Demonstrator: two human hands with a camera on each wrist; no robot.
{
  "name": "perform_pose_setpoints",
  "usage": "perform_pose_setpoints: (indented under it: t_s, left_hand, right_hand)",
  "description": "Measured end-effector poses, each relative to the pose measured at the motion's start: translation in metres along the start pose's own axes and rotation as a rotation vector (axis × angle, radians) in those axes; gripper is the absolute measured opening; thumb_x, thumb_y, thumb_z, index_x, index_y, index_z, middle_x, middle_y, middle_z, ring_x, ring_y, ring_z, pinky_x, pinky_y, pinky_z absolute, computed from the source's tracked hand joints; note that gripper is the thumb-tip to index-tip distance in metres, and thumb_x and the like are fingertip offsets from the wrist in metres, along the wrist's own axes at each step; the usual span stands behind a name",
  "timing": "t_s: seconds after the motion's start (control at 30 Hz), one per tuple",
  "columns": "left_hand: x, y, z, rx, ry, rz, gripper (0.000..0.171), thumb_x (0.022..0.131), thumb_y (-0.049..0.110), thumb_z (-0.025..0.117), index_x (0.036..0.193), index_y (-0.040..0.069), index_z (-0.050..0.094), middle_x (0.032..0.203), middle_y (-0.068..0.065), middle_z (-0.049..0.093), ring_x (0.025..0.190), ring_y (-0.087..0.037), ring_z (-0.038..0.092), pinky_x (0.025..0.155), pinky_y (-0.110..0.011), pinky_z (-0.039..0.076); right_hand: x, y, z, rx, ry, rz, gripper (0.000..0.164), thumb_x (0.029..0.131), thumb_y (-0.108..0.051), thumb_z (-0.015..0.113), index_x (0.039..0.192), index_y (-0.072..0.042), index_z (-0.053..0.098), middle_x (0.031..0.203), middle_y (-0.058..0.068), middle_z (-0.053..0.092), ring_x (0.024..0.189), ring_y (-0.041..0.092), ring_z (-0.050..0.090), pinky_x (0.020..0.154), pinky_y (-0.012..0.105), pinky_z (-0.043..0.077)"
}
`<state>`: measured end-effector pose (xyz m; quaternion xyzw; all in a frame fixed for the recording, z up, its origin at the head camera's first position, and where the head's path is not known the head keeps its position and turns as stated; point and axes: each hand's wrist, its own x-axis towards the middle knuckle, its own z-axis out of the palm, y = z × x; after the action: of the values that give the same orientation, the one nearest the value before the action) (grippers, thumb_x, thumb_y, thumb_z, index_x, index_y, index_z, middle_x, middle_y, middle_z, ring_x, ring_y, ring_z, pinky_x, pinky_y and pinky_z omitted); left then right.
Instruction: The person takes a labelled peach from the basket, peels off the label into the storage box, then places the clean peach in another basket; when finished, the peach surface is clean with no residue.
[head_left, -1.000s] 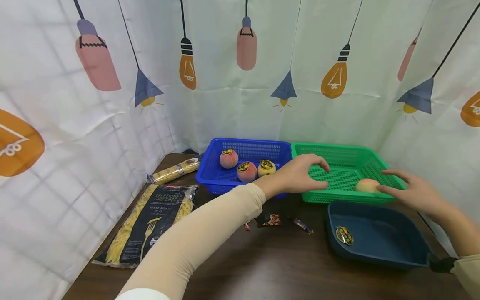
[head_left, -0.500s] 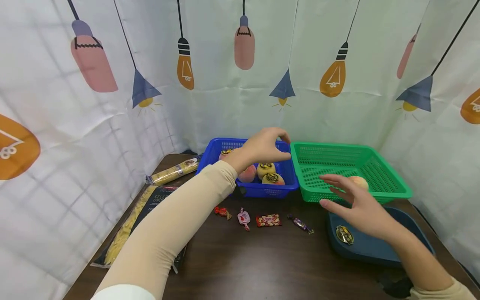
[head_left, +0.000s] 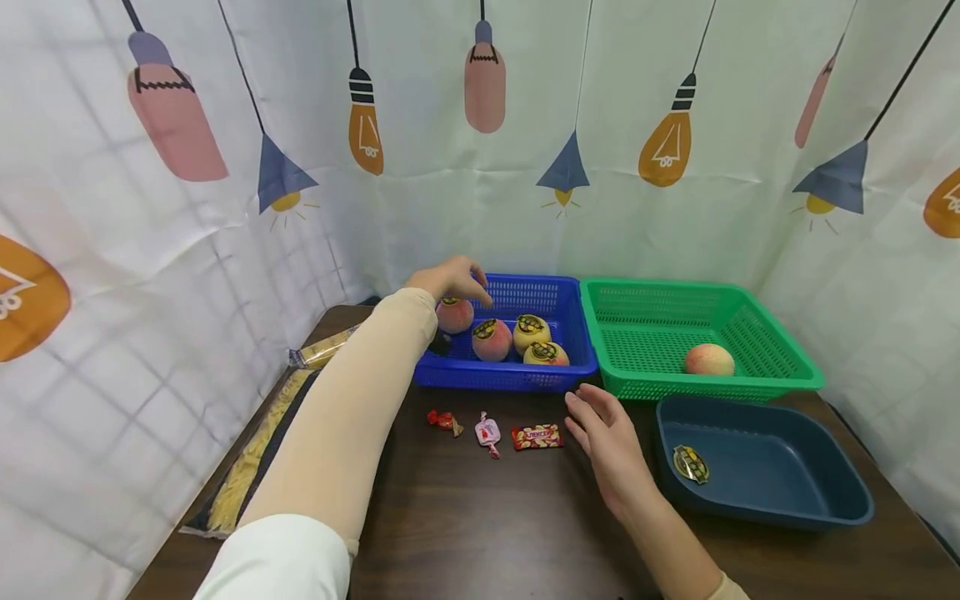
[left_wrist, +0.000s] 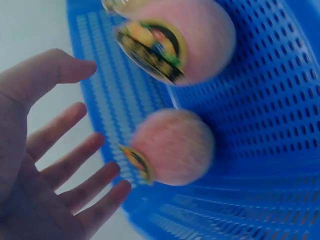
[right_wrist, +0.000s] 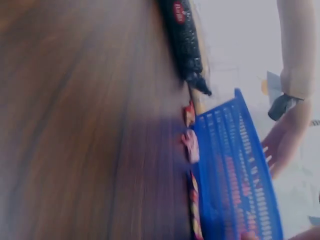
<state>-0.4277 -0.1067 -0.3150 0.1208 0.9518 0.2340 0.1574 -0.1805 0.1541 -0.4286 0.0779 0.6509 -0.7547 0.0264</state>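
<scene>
My left hand (head_left: 456,279) hovers over the left side of the blue basket (head_left: 506,379), fingers apart and holding nothing. Beneath it lies a peach (head_left: 454,315) with a black-and-yellow label; the left wrist view shows this hand's spread fingers beside the labelled peaches. Several peaches are in that basket, among them a pink one (head_left: 492,340) in the middle. My right hand (head_left: 611,437) is above the table, fingers loosely bent and grasping nothing, just right of a red candy bar (head_left: 537,437). To its left are a pink-wrapped candy (head_left: 487,433) and a red-wrapped candy (head_left: 445,422).
A green basket (head_left: 697,390) holding one peach (head_left: 709,359) adjoins the blue one. In front of it stands a dark blue tray (head_left: 780,450) with a loose label (head_left: 690,464) inside. Pasta bags (head_left: 240,492) lie at the left, partly behind my left arm.
My left hand has moved left, from beside the green basket to over the blue one. My right hand has moved left, from the green basket to the candies. A front-right peach now shows in the blue basket.
</scene>
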Motion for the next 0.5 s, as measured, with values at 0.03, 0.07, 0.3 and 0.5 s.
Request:
perform_pose_setpoints:
  t_s: [0.03,0.07,0.3,0.5]
  left_hand:
    - [0.003,-0.005,0.000,-0.001,-0.007,-0.016,0.062,0.096,0.036,0.084,0.150,0.012,0.067,0.161,-0.012,0.058,0.143,-0.036,0.060,0.120,-0.055,0.052]
    - [0.005,-0.010,0.001,-0.008,-0.016,-0.029,0.062,0.095,0.034,0.084,0.150,0.012,0.067,0.161,-0.012,0.058,0.142,-0.036,0.061,0.120,-0.056,0.052]
    - [0.019,-0.038,0.009,-0.040,-0.041,-0.043,0.067,0.093,0.026,0.081,0.155,0.011,0.062,0.167,-0.016,0.051,0.151,-0.038,0.053,0.124,-0.056,0.048]
    - [0.032,-0.046,0.011,-0.081,-0.059,-0.092,0.067,0.093,0.028,0.082,0.156,0.015,0.062,0.170,-0.018,0.047,0.156,-0.039,0.047,0.129,-0.060,0.043]
  right_hand:
    - [0.004,0.003,0.004,0.046,0.033,0.003,0.081,0.109,-0.036,0.073,0.170,-0.004,0.031,0.176,0.018,0.034,0.162,0.032,0.042,0.133,0.048,0.039]
    - [0.008,0.005,0.007,0.090,0.062,0.003,0.083,0.109,-0.036,0.073,0.171,-0.004,0.028,0.177,0.019,0.032,0.164,0.033,0.040,0.134,0.048,0.037]
    - [0.042,0.013,0.023,0.278,0.150,-0.009,0.085,0.110,-0.035,0.070,0.175,-0.008,0.022,0.181,0.017,0.028,0.170,0.035,0.028,0.138,0.049,0.029]
    - [0.067,0.017,0.021,0.302,0.191,-0.028,0.083,0.108,-0.034,0.074,0.174,-0.013,0.027,0.180,0.013,0.032,0.169,0.031,0.032,0.139,0.051,0.027]
